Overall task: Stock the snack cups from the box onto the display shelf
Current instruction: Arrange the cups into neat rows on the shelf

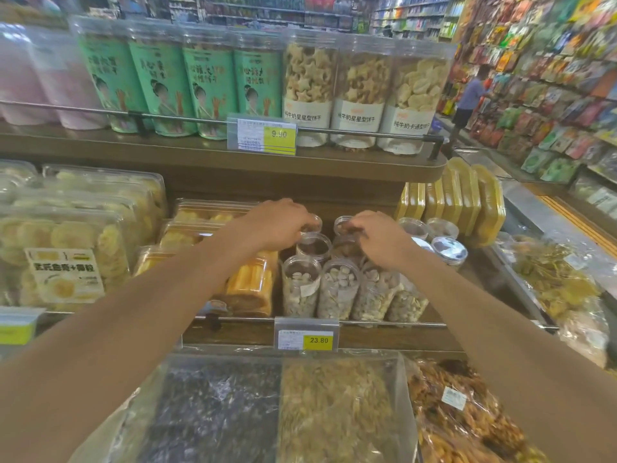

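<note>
Head view: a rear snack cup (314,223) is gripped by the left hand (278,225), and another cup (344,225) by the right hand (380,238).

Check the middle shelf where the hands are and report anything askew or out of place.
The front row of clear snack cups leans: the rightmost cups tip sideways instead of standing upright. Behind them, the left hand and right hand each rest on a cup. No spill or damage shows.
</note>
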Demonstrator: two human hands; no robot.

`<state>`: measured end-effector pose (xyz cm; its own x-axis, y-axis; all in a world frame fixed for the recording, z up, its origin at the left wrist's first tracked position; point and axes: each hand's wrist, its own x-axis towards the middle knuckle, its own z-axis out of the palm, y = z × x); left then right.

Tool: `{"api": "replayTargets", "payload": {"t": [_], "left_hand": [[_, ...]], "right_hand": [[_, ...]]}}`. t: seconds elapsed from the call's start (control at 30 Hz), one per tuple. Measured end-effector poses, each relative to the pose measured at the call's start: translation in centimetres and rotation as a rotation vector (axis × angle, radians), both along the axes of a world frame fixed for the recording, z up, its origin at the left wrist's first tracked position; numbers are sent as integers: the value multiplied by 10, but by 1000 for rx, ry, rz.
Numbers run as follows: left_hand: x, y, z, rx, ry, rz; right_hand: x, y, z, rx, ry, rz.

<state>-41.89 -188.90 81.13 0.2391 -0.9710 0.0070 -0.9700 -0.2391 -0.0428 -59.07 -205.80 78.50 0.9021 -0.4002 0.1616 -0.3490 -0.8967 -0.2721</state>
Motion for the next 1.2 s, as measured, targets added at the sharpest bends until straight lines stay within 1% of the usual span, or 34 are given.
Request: {"api": "replayTargets", "payload": {"t": [0.1,0.17,0.3,0.37,0.6,0.8,0.97,1.2], "left_hand": [[3,-4,-2,30,-37,13],[6,-7,-3,22,-27,-1],[10,-10,-7,-28,-8,0],[10,-9,-9,-47,-15,-3],[13,-5,-15,-74,-2,-22],[15,-9,-10,-100,62,-22],[15,-15,-10,-128,49,17],[17,-14,-8,-98,39,41]], "right_hand": [[4,-7,6,-30,38,55],[5,-13,14,-42,59,60],[7,-24,30,-39,230,74],[10,-28,32,-37,261,90],[11,-23,31,-62,177,161],[12,-30,33,-95,253,198],[19,-24,30,-124,196,217],[16,-23,17,-59,65,206]]}}
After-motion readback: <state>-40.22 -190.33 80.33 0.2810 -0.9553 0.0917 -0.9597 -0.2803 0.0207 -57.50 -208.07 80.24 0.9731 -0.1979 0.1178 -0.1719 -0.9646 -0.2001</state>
